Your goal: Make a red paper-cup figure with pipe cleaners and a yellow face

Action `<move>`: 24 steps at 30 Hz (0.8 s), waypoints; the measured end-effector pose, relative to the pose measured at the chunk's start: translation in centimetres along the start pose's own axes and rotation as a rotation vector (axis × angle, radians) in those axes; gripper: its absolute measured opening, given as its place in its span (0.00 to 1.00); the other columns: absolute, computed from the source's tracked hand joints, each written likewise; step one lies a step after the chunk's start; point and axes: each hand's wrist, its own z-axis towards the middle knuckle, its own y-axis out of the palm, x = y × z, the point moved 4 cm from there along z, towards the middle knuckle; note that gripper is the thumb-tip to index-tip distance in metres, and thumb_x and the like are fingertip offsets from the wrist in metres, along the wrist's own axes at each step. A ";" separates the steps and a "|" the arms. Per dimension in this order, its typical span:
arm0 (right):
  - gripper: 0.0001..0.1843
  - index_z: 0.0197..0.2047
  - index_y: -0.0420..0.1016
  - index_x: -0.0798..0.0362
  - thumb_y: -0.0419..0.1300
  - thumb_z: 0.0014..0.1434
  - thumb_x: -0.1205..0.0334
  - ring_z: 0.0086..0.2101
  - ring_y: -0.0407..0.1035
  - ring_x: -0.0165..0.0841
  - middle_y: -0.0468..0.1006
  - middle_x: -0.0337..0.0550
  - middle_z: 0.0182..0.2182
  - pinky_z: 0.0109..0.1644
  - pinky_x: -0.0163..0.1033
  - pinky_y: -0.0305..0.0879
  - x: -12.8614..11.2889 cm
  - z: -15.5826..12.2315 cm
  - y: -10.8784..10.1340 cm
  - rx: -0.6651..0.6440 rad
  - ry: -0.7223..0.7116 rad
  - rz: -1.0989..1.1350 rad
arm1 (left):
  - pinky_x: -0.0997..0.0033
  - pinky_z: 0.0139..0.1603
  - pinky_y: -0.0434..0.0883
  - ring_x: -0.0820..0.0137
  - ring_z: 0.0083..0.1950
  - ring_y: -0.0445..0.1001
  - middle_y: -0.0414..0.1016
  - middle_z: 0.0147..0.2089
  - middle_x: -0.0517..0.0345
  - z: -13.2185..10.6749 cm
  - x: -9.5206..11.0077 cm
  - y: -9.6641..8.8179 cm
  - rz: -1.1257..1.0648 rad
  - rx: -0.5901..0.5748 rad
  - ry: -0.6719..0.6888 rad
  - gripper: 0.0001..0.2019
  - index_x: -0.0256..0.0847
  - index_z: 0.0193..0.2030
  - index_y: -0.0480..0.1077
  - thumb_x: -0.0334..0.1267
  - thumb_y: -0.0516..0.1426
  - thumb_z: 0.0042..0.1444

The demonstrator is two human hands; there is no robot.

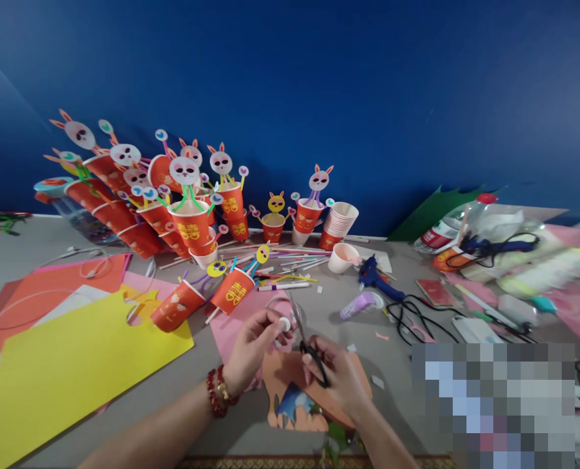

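My left hand [258, 342], a red beaded bracelet on its wrist, pinches a small white paper disc [285, 324] between thumb and fingertips. In my right hand [336, 368] is a pair of scissors [314, 361] with black handles, its blades pointing up and away just right of the disc. Whether the blades touch the paper I cannot tell. Beneath both hands lie an orange-brown sheet [290, 368] with a scalloped lower edge and a pink sheet [224, 335]. Two red paper cups [178, 306] with paper faces on coloured stems lie tipped over beyond my left hand.
Red cups [189, 228] with paper rabbit heads crowd the back left. Nearer are yellow paper [85, 365] and orange paper [6, 312]. A blue glue gun [378, 280], purple glue stick [358, 306], black cords, stacked cups [339, 225] and a bottle [456, 225] stand or lie to the right.
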 end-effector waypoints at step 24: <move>0.10 0.31 0.67 0.50 0.65 0.49 0.61 0.23 0.64 0.29 0.71 0.34 0.23 0.26 0.33 0.63 -2.7 2.9 -0.5 0.125 -0.024 0.112 | 0.73 0.33 0.66 0.70 0.31 0.70 0.72 0.29 0.59 -0.3 -0.5 0.4 0.210 -0.147 0.017 0.11 0.39 0.35 0.70 0.45 0.59 0.59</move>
